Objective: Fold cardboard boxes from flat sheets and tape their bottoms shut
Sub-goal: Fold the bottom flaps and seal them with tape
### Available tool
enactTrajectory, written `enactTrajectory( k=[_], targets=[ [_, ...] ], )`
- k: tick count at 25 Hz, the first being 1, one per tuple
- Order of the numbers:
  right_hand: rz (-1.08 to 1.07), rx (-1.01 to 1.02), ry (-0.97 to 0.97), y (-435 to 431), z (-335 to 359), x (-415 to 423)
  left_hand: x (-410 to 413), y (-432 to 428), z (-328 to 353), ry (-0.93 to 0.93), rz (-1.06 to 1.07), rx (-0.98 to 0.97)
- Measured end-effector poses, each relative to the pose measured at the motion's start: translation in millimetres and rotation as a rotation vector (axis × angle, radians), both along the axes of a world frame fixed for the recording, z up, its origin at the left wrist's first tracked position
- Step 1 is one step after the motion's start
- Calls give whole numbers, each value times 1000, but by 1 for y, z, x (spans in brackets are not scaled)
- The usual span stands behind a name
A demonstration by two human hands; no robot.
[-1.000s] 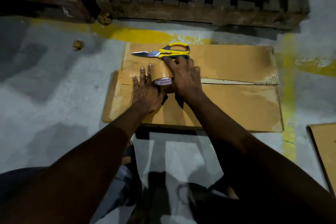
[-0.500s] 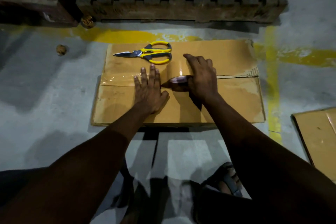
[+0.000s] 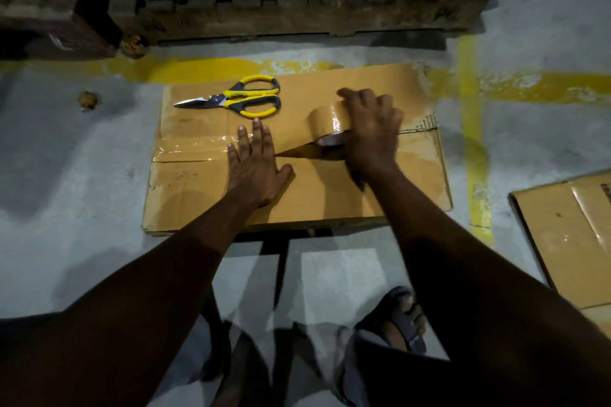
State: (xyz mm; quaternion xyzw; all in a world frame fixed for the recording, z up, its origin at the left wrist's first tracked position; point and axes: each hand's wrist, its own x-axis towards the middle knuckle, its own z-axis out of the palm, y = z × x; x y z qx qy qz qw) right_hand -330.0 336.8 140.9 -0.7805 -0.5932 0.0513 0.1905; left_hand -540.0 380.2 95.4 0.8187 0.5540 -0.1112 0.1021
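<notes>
Two hands (image 3: 256,165) (image 3: 372,135), tape roll (image 3: 325,119), box (image 3: 198,188).

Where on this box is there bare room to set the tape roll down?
Bare cardboard: the near-left panel between the left hand and the box edge, and the near-right panel right of the right hand. Crowded: mid-seam, where both hands and the tape roll meet, and the far-left flap, which holds the scissors.

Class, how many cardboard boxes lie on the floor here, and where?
2. The central box lies under the left hand and right hand; a second box is cut off at the right edge. More may sit on the pallet behind.
</notes>
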Motion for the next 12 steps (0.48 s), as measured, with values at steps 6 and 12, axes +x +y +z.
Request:
enactTrajectory(
  k=[6, 12],
  targets=[
    [-159, 57, 176, -17, -5, 29, 29, -11, 2, -1, -84, 58],
    [7, 86, 111, -8, -8, 15, 82, -35, 2, -68, -141, 18]
  ],
)
